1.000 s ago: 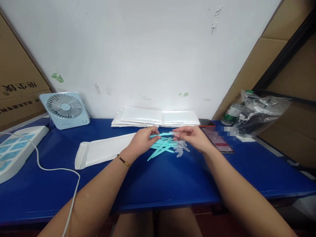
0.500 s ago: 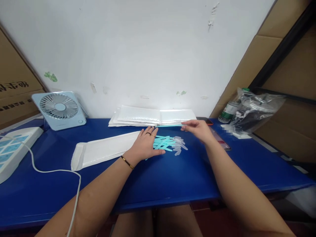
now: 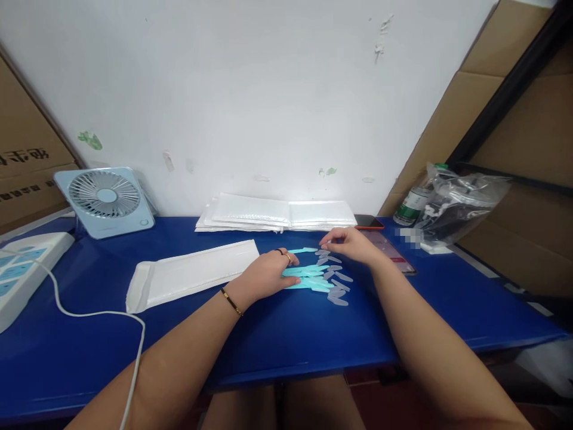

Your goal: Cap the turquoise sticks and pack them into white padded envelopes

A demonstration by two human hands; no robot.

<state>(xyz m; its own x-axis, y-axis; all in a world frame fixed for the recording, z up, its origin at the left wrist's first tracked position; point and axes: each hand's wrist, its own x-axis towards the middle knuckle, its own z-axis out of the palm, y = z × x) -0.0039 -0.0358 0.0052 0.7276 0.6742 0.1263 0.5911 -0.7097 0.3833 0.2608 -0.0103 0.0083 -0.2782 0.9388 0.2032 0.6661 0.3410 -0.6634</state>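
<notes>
My left hand (image 3: pixel 267 272) lies on a small heap of light blue plastic sticks (image 3: pixel 308 277) on the blue table (image 3: pixel 286 334), fingers curled over their left ends. My right hand (image 3: pixel 349 244) hovers just behind the heap, its fingertips pinched at a small clear cap from the scatter of clear plastic caps (image 3: pixel 336 285) to the right of the sticks. One light blue stick (image 3: pixel 302 250) lies apart between the two hands. A white padded envelope (image 3: pixel 190 274) lies flat to the left of my left hand, open end towards the left.
A stack of white padded envelopes (image 3: pixel 275 212) sits against the wall. A phone (image 3: pixel 388 251) lies right of my right hand, with a plastic bag (image 3: pixel 456 206) and a bottle (image 3: pixel 414 206) beyond. At the left stand a small fan (image 3: pixel 105 197), a power strip (image 3: pixel 22 272) and its white cable (image 3: pixel 102 313).
My right hand came back from the envelope stack to the caps. My left hand closed over the sticks and pulled the heap a little nearer; the caps are spread out more.
</notes>
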